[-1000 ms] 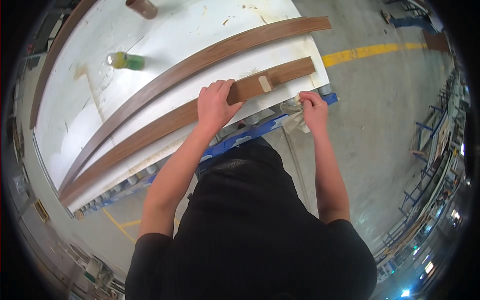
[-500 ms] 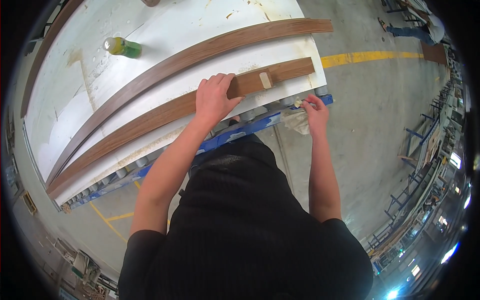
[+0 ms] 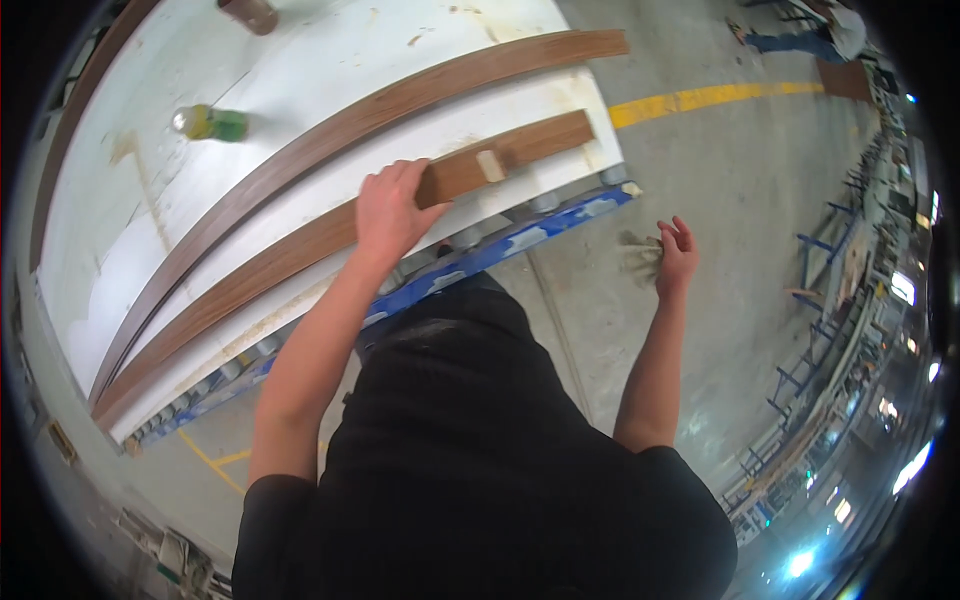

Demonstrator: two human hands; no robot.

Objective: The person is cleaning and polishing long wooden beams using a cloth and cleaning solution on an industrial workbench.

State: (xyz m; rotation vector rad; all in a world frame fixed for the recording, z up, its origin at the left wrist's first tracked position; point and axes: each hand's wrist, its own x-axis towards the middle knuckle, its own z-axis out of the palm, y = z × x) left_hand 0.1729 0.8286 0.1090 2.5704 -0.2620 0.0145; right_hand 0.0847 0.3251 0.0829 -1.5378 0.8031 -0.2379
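My left hand [image 3: 388,212] grips a long brown wood-grain strip [image 3: 290,242], fingers over its far edge and thumb at the near side. A small pale rectangular piece [image 3: 490,166] sits on that strip, right of the hand. Off the table's right end, above the floor, my right hand [image 3: 677,260] has its fingertips pinched at a pale, crumpled, thin piece [image 3: 642,250]. Motion smears this piece, so its material cannot be made out. Behind the gripped strip lies a second brown strip [image 3: 370,115], roughly alongside it.
The white table top [image 3: 130,225] is stained and rests on rollers along a blue rail [image 3: 500,250]. On it stand a green-yellow bottle [image 3: 212,123] and a brown cup-like object [image 3: 250,14]. Another person [image 3: 842,35] is at the far right, past a yellow floor line [image 3: 715,97].
My right hand has moved right, away from the blue rail, carrying the pale crumpled piece with it. My left hand keeps its place on the strip while the view shifts slightly.
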